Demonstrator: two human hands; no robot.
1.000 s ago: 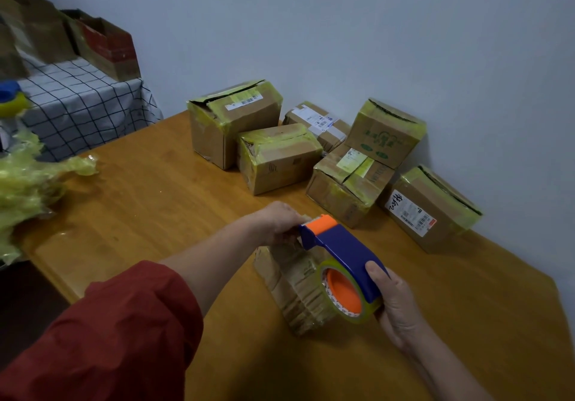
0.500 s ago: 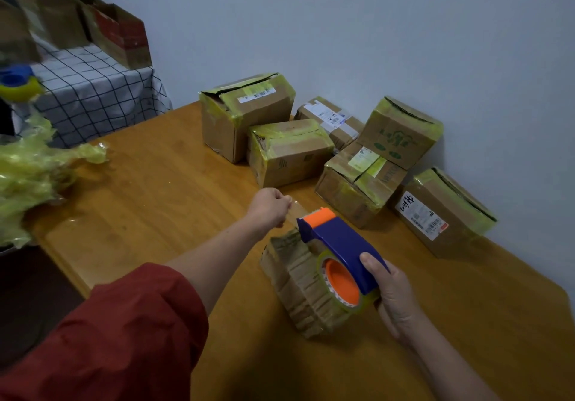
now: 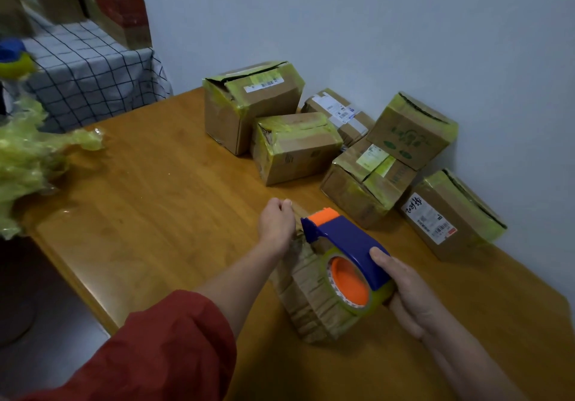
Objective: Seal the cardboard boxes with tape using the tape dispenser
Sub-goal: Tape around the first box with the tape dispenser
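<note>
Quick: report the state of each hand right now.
Left hand: fingers curled, pinching the free tape end.
Right hand: gripping the tape dispenser, held against the small cardboard box.

Head view – looks forward-down, close over table (image 3: 149, 201).

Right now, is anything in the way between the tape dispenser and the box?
No, nothing visible. The right hand holds the tape dispenser right against the box, and the left hand pinches the tape beside it.
</note>
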